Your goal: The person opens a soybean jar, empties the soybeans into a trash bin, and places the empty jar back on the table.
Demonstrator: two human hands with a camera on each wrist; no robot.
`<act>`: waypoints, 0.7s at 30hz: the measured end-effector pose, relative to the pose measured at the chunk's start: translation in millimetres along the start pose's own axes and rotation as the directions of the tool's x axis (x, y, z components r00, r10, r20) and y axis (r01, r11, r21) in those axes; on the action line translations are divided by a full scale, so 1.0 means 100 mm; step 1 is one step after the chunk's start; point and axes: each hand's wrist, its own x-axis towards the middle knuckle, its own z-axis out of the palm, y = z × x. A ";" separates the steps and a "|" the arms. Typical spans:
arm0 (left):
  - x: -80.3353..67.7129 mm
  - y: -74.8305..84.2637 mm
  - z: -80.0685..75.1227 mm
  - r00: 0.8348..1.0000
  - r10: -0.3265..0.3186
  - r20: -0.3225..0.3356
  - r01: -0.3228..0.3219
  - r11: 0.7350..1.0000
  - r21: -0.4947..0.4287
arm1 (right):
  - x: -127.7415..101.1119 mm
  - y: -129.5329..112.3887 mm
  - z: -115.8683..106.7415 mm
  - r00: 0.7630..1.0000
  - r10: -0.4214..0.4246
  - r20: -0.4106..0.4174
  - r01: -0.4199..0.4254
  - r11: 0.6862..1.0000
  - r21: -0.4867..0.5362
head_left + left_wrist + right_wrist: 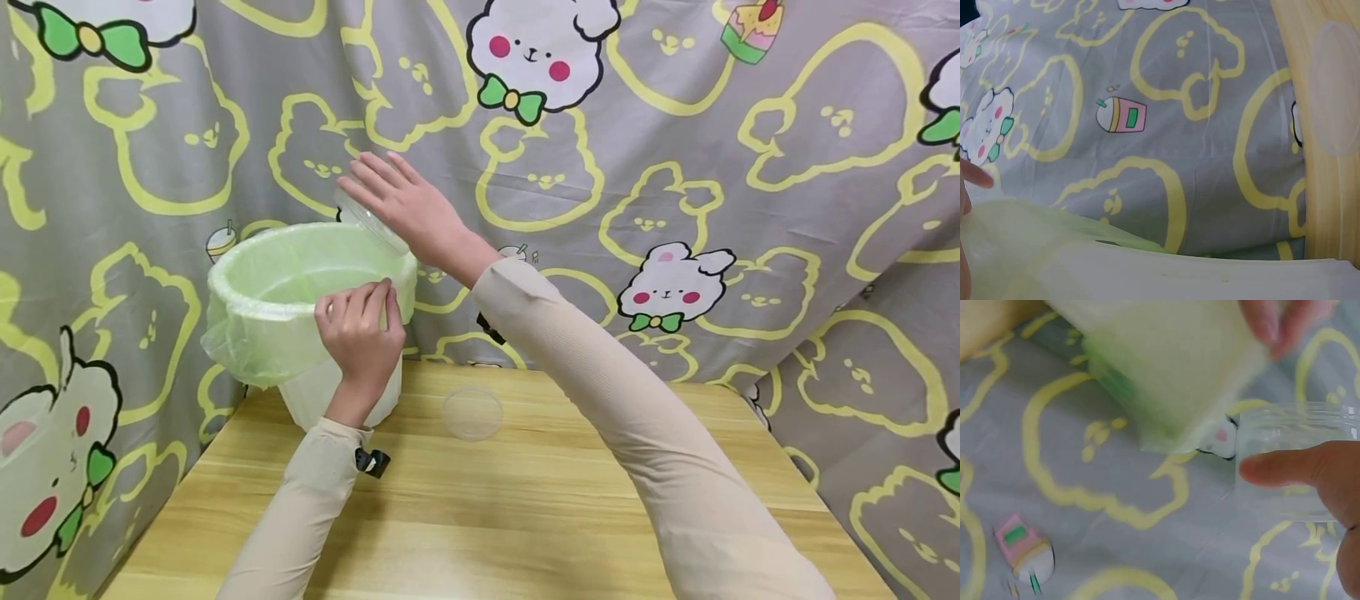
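Note:
A white trash bin (pixel 341 396) stands at the table's back left, lined with a light green trash bag (pixel 258 346) folded out over its rim. My left hand (pixel 363 329) grips the near right part of the bagged rim, fingers over the top. Above the rim's right side, my right hand (pixel 420 212) holds a clear plastic jar (pixel 367 223) tilted, the back of the hand facing up. In the right wrist view the thumb (pixel 1279 469) lies along the jar's side, and the jar looks see-through with nothing visible inside.
A clear round disc (pixel 472 414), like a lid, lies on the wooden table (pixel 525 500) right of the bin. Behind the table hangs a grey curtain (pixel 555 192) printed with cartoon rabbits. Black wrist cameras sit at both cuffs.

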 end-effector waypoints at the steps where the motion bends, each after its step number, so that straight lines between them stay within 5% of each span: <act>1: 0.00 0.00 0.00 1.000 -0.002 0.002 0.002 1.000 0.001 | 0.00 -0.01 0.01 1.000 -0.014 0.018 0.014 1.000 0.005; 12: -0.04 0.04 0.02 1.000 -0.003 -0.008 0.003 1.000 -0.016 | -0.11 -0.05 0.06 1.000 -0.018 0.005 0.018 0.998 0.053; 17: -0.02 0.02 0.02 1.000 0.002 -0.006 -0.002 1.000 -0.010 | -0.19 0.01 0.03 0.998 0.066 -0.025 -0.061 0.986 0.155; 21: -0.01 -0.01 0.02 1.000 0.005 -0.012 -0.005 1.000 0.003 | -0.35 0.10 0.07 0.978 0.201 -0.060 -0.172 0.930 0.325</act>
